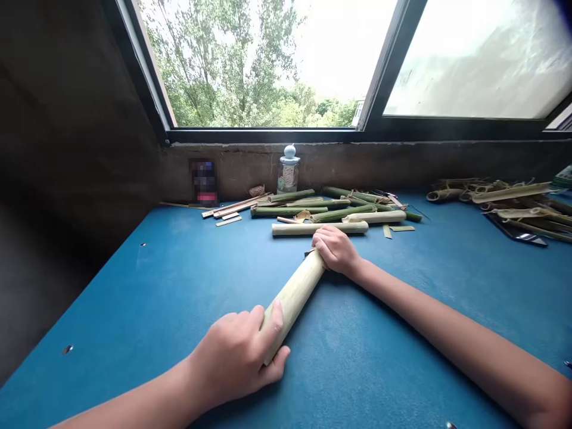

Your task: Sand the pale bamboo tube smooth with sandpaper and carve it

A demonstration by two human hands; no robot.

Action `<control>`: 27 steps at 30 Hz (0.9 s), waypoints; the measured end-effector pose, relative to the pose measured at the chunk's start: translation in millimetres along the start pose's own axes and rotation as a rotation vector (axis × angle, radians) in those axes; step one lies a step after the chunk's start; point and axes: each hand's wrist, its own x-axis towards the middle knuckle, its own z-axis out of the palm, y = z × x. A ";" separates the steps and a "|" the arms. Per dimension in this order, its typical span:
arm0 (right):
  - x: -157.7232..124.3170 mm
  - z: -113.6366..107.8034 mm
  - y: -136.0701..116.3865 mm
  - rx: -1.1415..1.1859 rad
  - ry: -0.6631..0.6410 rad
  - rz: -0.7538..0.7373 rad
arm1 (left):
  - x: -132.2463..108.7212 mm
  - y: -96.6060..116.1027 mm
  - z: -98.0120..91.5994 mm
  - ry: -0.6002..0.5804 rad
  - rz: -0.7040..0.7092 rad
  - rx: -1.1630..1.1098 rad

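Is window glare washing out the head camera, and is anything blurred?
Head view: the right window pane is washed out by glare, but the left hand and right hand on the bamboo tube show sharply; a pixelated patch hides one object by the wall; wide-angle stretching bends edges.

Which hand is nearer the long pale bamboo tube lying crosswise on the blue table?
Right. The right hand sits at the near side of the long pale bamboo tube, almost against it. The left hand lies much farther back, toward the person, around the near end of a thicker pale bamboo tube.
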 end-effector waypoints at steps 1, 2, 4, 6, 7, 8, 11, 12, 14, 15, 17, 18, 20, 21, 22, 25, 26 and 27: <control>1.0 1.3 -9.7 0.002 0.015 -0.002 | -0.5 -0.1 0.4 0.001 0.002 -0.003; 1.8 2.9 -22.3 0.007 0.022 -0.012 | -1.2 -0.4 0.9 0.003 -0.001 -0.010; 2.5 6.7 -51.5 0.029 0.009 -0.059 | -2.7 -1.6 1.6 0.000 -0.019 -0.027; 2.5 9.5 -74.9 0.054 -0.026 -0.128 | -4.0 -2.9 1.8 -0.012 -0.041 -0.044; 2.5 9.8 -80.1 0.060 -0.037 -0.166 | -4.4 -3.3 1.7 -0.016 -0.046 -0.050; 2.7 9.0 -79.7 0.058 -0.036 -0.199 | -4.6 -3.4 1.5 -0.019 -0.048 -0.050; 2.9 2.1 -55.8 0.006 0.015 -0.185 | -4.4 -2.0 0.9 -0.027 -0.065 -0.036; 2.4 -0.4 -47.8 -0.019 0.031 -0.139 | -4.3 -1.1 0.9 -0.030 -0.079 -0.032; 0.7 -2.2 -44.8 -0.052 0.029 -0.068 | -4.4 0.9 1.2 -0.032 -0.104 -0.038; -0.2 -0.9 -50.5 -0.058 0.011 -0.066 | -4.6 1.8 1.2 -0.028 -0.108 -0.047; -1.7 4.8 -68.5 -0.046 -0.066 -0.138 | -5.1 2.8 1.0 -0.012 -0.089 -0.067; -2.0 8.0 -75.5 -0.030 -0.114 -0.195 | -5.4 2.9 0.6 -0.005 -0.077 -0.079; -1.2 11.0 -75.6 -0.005 -0.176 -0.239 | -5.7 2.2 -0.3 0.014 -0.072 -0.104; -0.4 10.1 -67.8 -0.004 -0.180 -0.217 | -5.8 1.7 -0.7 0.016 -0.078 -0.115; 0.5 7.9 -56.3 -0.011 -0.170 -0.171 | -5.8 1.2 -0.9 0.010 -0.093 -0.123; 2.1 -1.0 -22.2 -0.046 -0.115 -0.023 | -6.9 1.4 -0.1 -0.017 -0.125 -0.157; 2.1 -2.9 -17.5 -0.050 -0.107 0.002 | -8.2 2.4 0.6 -0.018 -0.122 -0.171; 1.7 -4.1 -17.5 -0.047 -0.106 0.017 | -10.3 3.8 1.5 -0.011 -0.109 -0.180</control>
